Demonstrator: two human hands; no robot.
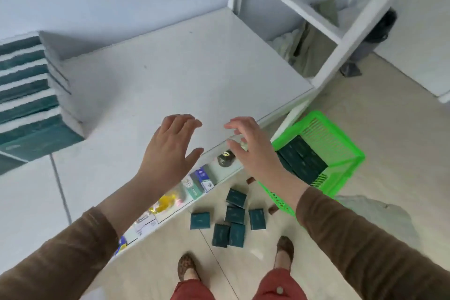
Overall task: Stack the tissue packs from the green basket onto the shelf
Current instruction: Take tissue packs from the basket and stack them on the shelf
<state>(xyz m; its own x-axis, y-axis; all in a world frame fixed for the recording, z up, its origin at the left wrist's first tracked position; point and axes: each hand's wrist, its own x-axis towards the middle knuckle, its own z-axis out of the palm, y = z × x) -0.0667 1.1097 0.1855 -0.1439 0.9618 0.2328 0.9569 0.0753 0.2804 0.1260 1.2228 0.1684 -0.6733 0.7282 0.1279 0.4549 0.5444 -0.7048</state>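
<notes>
Both hands hover empty above the near edge of the shelf (pixel 182 75): the left hand (pixel 170 146) is spread flat with fingers straight, the right hand (pixel 248 146) loosely fanned, its fingers a little bent and holding nothing. They sit near each other but apart, over the bare white surface.

This looks like the gap between one load and the next, a reach toward more packs (or a pause after setting some down). The next move probably calls for bending down to the right, toward the green basket (pixel 341 143) on the floor beside the shelf's corner post, and gathering packs in a firm two-handed grip so none slip.

Inside the basket lie dark teal tissue packs (pixel 302 161), flat, rectangular and closely packed. More of the same, the loose packs (pixel 231 219), are scattered on the floor in front of the person's feet, between shelf and basket. At the far left of the shelf stands the stacked pile (pixel 29 95), teal faces with white edges, several layers high and leaning slightly.
</notes>
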